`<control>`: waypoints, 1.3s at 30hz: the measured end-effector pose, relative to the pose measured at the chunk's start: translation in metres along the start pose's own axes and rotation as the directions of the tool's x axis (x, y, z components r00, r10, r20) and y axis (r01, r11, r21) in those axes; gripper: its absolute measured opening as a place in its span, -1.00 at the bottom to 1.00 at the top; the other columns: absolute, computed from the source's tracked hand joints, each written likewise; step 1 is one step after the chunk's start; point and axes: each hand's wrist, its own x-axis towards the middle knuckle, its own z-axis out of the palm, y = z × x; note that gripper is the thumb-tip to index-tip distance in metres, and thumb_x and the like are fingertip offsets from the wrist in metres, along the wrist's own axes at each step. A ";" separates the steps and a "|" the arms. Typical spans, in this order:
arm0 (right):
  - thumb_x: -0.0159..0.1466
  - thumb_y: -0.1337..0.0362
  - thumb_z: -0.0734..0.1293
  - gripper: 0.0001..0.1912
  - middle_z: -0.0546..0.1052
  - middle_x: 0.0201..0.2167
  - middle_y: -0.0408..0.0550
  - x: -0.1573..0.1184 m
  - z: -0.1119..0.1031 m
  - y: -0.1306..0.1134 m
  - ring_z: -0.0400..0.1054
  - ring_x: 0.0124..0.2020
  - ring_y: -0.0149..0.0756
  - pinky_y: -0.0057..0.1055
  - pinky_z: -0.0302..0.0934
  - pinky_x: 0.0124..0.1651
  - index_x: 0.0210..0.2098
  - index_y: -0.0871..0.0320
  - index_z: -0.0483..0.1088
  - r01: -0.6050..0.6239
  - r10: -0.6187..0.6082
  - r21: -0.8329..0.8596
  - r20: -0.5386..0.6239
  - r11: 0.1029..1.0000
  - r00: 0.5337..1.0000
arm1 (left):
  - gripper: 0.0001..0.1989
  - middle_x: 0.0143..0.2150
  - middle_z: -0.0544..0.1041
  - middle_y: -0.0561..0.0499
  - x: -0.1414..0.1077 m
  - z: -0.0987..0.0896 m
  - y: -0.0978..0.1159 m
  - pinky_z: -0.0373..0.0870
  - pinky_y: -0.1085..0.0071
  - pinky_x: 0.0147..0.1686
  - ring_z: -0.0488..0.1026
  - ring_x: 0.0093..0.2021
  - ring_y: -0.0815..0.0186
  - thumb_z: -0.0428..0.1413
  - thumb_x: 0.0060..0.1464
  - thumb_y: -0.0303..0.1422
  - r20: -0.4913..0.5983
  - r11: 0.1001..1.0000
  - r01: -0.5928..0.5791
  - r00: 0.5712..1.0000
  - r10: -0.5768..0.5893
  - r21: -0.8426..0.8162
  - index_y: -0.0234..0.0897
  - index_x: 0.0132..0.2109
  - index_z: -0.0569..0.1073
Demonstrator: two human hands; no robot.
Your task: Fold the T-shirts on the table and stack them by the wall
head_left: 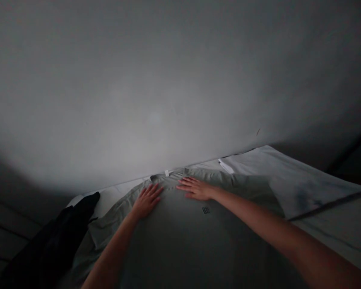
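Note:
A grey-green T-shirt (180, 233) lies spread out, its collar toward the wall and a small dark square logo on its chest. A small white tag shows at the neckline. My left hand (147, 200) rests flat on the shirt just left below the collar, fingers spread. On the other side of the neckline, my right hand (195, 188) also presses flat on the fabric, its fingers pointing left. Neither hand grips the cloth. The lower part of the shirt fades into shadow at the bottom of the view.
A pale wall (156, 88) rises right behind the collar. To the right lies a folded white garment (282, 176) with a dark print, partly beside the shirt's sleeve. Dark clothing (57, 237) lies at the left. Beneath is a whitish bed-like surface (343, 224).

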 end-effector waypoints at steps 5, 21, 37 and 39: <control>0.43 -0.01 0.06 -0.43 -0.06 0.43 -0.15 0.006 -0.015 0.069 -0.24 0.43 -0.19 -0.08 -0.28 0.43 0.38 -0.08 -0.04 -0.195 0.195 -0.039 -0.024 0.980 0.981 | -0.48 0.45 -0.03 0.10 0.011 -0.008 -0.069 -0.10 0.08 0.37 -0.12 0.45 0.22 -0.20 0.31 -0.18 0.005 0.991 0.134 0.991 -0.134 -0.006 0.07 0.38 0.03; 0.43 -0.05 0.01 -0.36 0.03 0.40 0.07 0.016 0.009 -0.015 -0.13 0.41 -0.11 -0.11 -0.19 0.41 0.36 0.19 0.08 -0.204 0.188 -0.075 -0.176 0.976 0.966 | -0.49 0.42 0.11 -0.10 0.011 -0.004 0.010 0.02 0.05 0.35 0.01 0.41 0.10 -0.18 0.31 -0.26 -0.161 0.980 0.196 0.969 -0.188 0.033 -0.19 0.36 0.15; 0.43 0.03 -0.06 -0.42 0.18 0.35 -0.01 -0.084 -0.021 0.109 0.00 0.37 -0.17 -0.07 -0.13 0.39 0.32 0.07 0.18 -0.390 0.379 -0.004 -0.226 0.921 0.897 | -0.45 0.46 -0.08 -0.02 -0.052 -0.004 -0.103 0.02 -0.02 0.32 -0.08 0.43 0.09 -0.34 0.32 -0.18 0.019 0.951 0.262 0.963 -0.269 0.164 -0.08 0.41 -0.04; 0.43 0.05 -0.07 -0.39 0.20 0.34 0.07 -0.077 -0.018 0.108 0.03 0.36 -0.13 -0.07 -0.08 0.39 0.31 0.18 0.20 -0.466 0.444 -0.013 -0.282 0.885 0.851 | -0.45 0.46 -0.06 -0.03 -0.048 -0.004 -0.097 0.02 -0.08 0.31 -0.08 0.43 0.05 -0.31 0.32 -0.19 0.008 0.935 0.288 0.955 -0.296 0.208 -0.08 0.40 -0.02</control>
